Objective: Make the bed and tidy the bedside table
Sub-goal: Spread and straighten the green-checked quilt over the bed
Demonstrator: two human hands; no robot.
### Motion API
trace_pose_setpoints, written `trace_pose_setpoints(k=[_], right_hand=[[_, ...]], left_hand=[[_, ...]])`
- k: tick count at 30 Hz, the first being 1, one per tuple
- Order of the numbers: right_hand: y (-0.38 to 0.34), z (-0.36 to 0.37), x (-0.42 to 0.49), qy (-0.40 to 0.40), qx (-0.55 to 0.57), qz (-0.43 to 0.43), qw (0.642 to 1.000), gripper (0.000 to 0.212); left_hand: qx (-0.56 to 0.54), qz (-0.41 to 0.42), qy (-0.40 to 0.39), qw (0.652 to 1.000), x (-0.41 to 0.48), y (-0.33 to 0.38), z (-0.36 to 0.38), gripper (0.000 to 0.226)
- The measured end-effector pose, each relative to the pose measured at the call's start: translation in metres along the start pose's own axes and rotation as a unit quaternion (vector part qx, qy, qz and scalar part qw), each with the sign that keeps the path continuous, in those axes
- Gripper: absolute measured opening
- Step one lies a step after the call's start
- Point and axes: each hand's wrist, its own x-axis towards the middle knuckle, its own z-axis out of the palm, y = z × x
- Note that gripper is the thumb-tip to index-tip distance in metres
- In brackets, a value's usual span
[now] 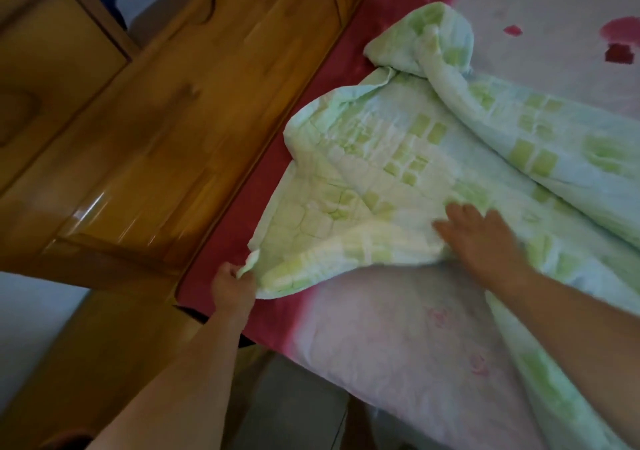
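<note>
Head view: bed-making step, quilt being spread; bedside table not identifiable.

Your left hand (232,285), lower centre of frame, is closed on a corner of the green-and-white quilt (391,172). Your right hand (485,238), right of centre, lies open and flat on it. The quilt sits rumpled across the middle of the bed (408,339), one end bunched at upper centre beside the wooden headboard (180,131). Next, likely: draw the corner out square and unroll the bunched end; blur hides edge detail.

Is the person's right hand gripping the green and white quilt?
No: the right hand lies flat and open on the green and white quilt, while the left hand pinches its corner.
</note>
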Motion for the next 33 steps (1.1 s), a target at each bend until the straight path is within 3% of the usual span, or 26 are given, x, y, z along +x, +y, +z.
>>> trace_pose_setpoints(k=[4, 6, 9, 11, 14, 16, 18, 19, 20, 21, 23, 26, 29, 31, 33], right_hand=[[-0.033, 0.032, -0.051, -0.144, 0.055, 0.037, 0.987, 0.034], [-0.046, 0.027, -0.048, -0.110, 0.075, 0.031, 0.991, 0.030], [-0.064, 0.027, -0.046, -0.001, 0.078, -0.068, 0.995, 0.023], [-0.074, 0.033, -0.060, -0.061, 0.070, -0.107, 0.990, 0.019], [-0.074, 0.045, -0.087, -0.226, 0.092, -0.053, 0.968, 0.024], [-0.067, 0.049, -0.099, -0.246, 0.107, -0.016, 0.963, 0.008], [-0.066, 0.043, -0.102, -0.257, 0.064, -0.026, 0.964, 0.007], [-0.067, 0.039, -0.098, -0.306, 0.048, -0.048, 0.950, 0.007], [-0.069, 0.034, -0.096, -0.383, 0.042, -0.062, 0.921, 0.017], [-0.072, 0.038, -0.097, -0.409, 0.056, -0.067, 0.908, 0.027], [-0.083, 0.040, -0.093, -0.478, 0.093, -0.062, 0.871, 0.033], [-0.100, 0.046, -0.094, -0.437, 0.168, -0.022, 0.883, 0.029], [-0.100, 0.050, -0.095, -0.443, 0.216, -0.008, 0.870, 0.028], [-0.093, 0.048, -0.088, -0.454, 0.244, 0.032, 0.856, 0.030], [-0.080, 0.044, -0.085, -0.419, 0.277, 0.100, 0.859, 0.033]], left_hand=[[-0.006, 0.010, -0.038, 0.999, 0.007, -0.011, -0.013, 0.023], [0.034, 0.033, -0.090, 0.995, 0.013, -0.015, -0.017, 0.032], [0.143, 0.057, -0.132, 0.979, 0.021, -0.014, -0.018, 0.031], [0.192, 0.081, -0.124, 0.970, 0.024, -0.014, -0.018, 0.028], [0.218, 0.105, -0.105, 0.965, 0.027, -0.017, -0.018, 0.025], [0.266, 0.114, -0.072, 0.955, 0.030, -0.020, -0.023, 0.034], [0.362, 0.136, -0.035, 0.921, 0.031, -0.023, -0.027, 0.037], [0.407, 0.149, -0.025, 0.901, 0.031, -0.026, -0.028, 0.037], [0.438, 0.149, -0.025, 0.886, 0.030, -0.029, -0.028, 0.037], [0.449, 0.139, -0.031, 0.882, 0.029, -0.033, -0.026, 0.037], [0.390, 0.087, -0.047, 0.916, 0.027, -0.040, -0.018, 0.036], [0.310, 0.065, -0.041, 0.948, 0.024, -0.040, -0.010, 0.032], [0.400, 0.106, 0.017, 0.910, 0.021, -0.035, -0.009, 0.028], [0.416, 0.114, 0.054, 0.901, 0.018, -0.023, -0.005, 0.046], [0.398, 0.198, 0.051, 0.894, 0.008, -0.002, 0.014, 0.057]])
